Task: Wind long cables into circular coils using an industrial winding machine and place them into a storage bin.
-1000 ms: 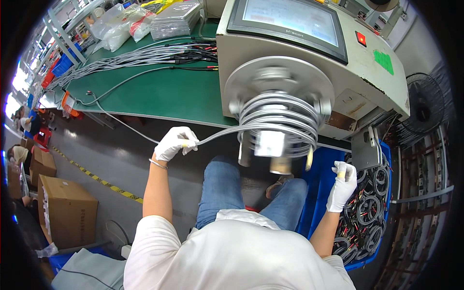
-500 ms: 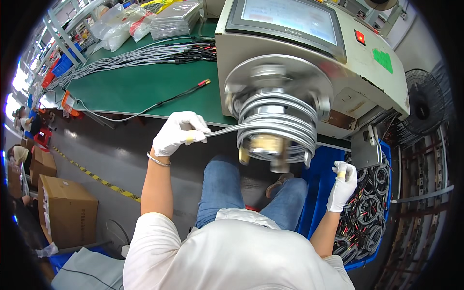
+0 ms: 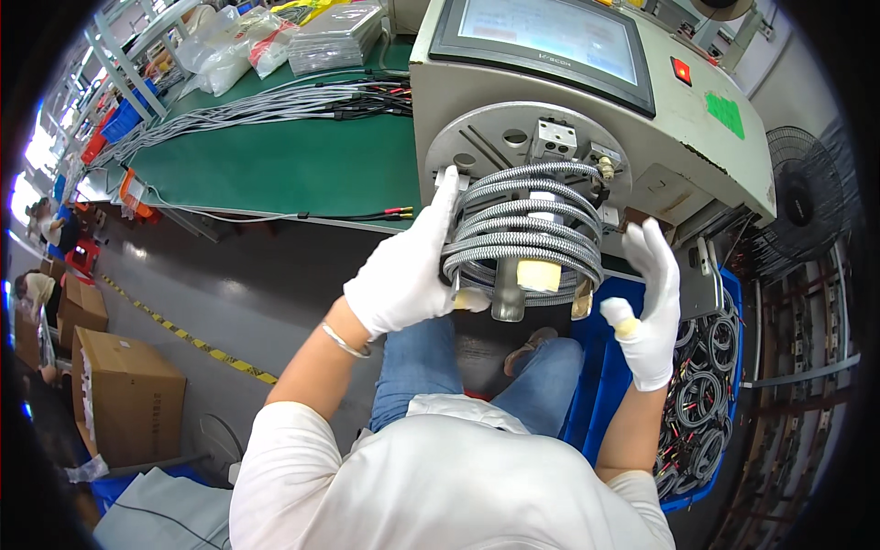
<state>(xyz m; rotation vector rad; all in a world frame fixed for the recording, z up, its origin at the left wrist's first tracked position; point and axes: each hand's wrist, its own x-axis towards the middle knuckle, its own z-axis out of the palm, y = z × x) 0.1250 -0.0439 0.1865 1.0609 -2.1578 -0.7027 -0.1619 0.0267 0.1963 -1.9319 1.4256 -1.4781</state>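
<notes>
A coil of grey braided cable (image 3: 527,246) hangs in several loops around the posts of a round metal winding plate (image 3: 486,136) on the machine's front. My white-gloved left hand (image 3: 403,280) lies against the coil's left side. Its fingers stretch up toward the plate, and the thumb sits apart at the lower front; part of the palm side is hidden. On the coil's other side, my gloved right hand (image 3: 649,316) is raised with fingers stretched and thumb apart, touching nothing. Both thumbs carry yellowish tape.
The beige machine (image 3: 733,151) bears a screen (image 3: 550,41). Grey cables (image 3: 275,105) lie bundled on the green table (image 3: 257,170); another cable (image 3: 367,217) lies along its front edge. A blue bin (image 3: 587,385) at right holds coiled cables (image 3: 701,394). Beyond stands a black fan (image 3: 800,206).
The blurred, turning plate and coil now stand still. My left hand has left the cable end and moved right onto the coil. My right hand has risen and spread its fingers.
</notes>
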